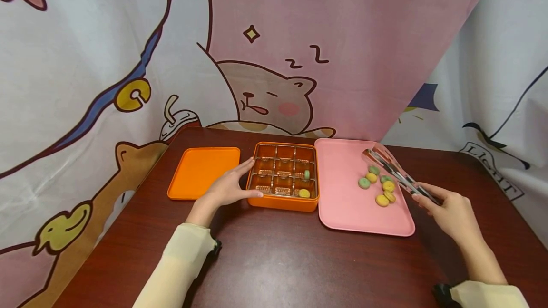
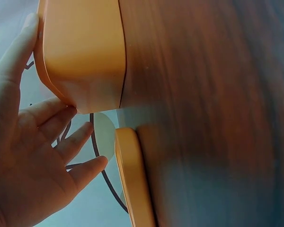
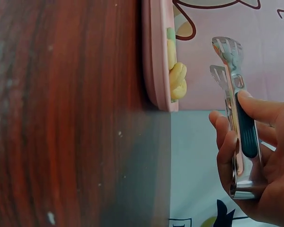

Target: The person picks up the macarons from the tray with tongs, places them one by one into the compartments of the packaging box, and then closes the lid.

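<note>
My left hand [image 1: 222,189] touches the front left corner of an orange box [image 1: 282,203], its thumb and fingers extended along the rim and side. A clear insert splits the box into several compartments. On its right side sit a green macaron [image 1: 307,175], on edge, and a yellow macaron [image 1: 304,193] in the front compartment. In my right hand [image 1: 454,210] I grip metal serving tongs [image 3: 246,123] with dark handle pads, their slotted ends apart and holding nothing visible. The tongs hang above a pink tray [image 1: 342,208], where several green and yellow macarons [image 1: 382,200] lie.
An orange lid [image 1: 205,170] lies flat left of the box. The pink tray stands close against the box's right side. All of it rests on a dark wooden table [image 1: 299,260], with a printed curtain [image 1: 364,61] hanging behind.
</note>
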A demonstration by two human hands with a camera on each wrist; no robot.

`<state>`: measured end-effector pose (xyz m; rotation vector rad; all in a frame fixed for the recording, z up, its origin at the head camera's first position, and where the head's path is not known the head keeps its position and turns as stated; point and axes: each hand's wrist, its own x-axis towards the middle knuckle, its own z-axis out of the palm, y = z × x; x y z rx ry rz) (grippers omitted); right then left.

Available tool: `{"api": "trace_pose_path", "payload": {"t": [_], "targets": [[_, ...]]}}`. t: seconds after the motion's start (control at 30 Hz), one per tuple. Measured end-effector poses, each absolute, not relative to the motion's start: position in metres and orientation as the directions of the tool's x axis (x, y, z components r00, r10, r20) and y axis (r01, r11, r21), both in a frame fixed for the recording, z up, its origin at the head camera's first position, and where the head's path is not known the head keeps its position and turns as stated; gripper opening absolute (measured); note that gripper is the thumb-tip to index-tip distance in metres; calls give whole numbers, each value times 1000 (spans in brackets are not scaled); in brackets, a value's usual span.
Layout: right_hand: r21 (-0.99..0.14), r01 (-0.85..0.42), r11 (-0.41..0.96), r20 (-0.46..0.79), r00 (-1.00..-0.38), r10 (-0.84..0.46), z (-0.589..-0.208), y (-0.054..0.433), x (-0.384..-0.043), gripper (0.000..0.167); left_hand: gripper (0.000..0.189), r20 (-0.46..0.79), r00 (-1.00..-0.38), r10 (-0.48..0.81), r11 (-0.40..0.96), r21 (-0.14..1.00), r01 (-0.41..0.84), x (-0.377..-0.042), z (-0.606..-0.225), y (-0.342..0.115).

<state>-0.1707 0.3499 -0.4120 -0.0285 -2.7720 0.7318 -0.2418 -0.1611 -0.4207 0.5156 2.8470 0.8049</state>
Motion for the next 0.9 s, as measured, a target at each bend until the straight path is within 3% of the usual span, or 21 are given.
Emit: {"api": "trace_pose_path", "payload": {"t": [0.9], "targets": [[-402,8,916,170,-982,84,-417,368,-175,52,103,-27,-933,358,782,555,284,-240,-423,-162]]}}
